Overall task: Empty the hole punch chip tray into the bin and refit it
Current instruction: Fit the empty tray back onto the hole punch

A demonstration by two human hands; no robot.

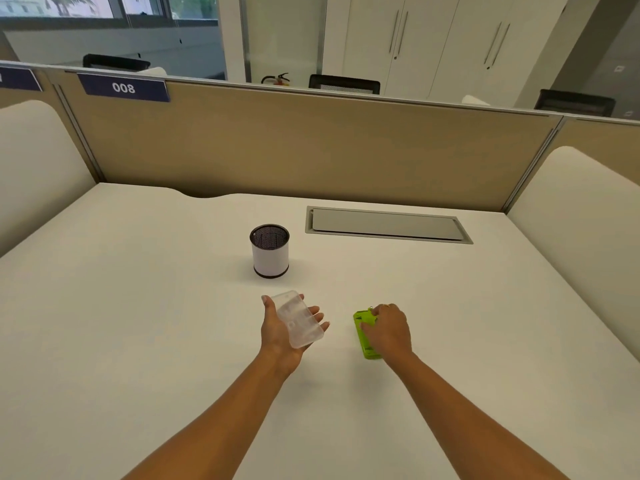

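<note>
Holding a clear plastic chip tray (298, 319) in the left hand (281, 329), palm up, thumb along the tray's far-left edge and fingertips showing past its right side, just below the middle of the frame. Tilted, hollow side facing up and right; contents too faint to tell. Pressing down with the right hand (388, 329) on a lime-green hole punch (364, 336), lower centre-right, fingers curled over its top and right side so only the left part shows; punch lying on the white desk (138, 341). Hands near each other but apart, a strip of bare desk between them. Standing upright above the left hand, near the centre of the frame: a small round bin (269, 251) with a dark mesh rim and a white band round its body, well clear of the tray. Set flush into the desk at upper centre-right: a grey cable hatch (388, 225), lid closed. Running across the upper part of the frame: a tan partition (311, 143), with a blue "008" label (123, 87) at upper left.
</note>
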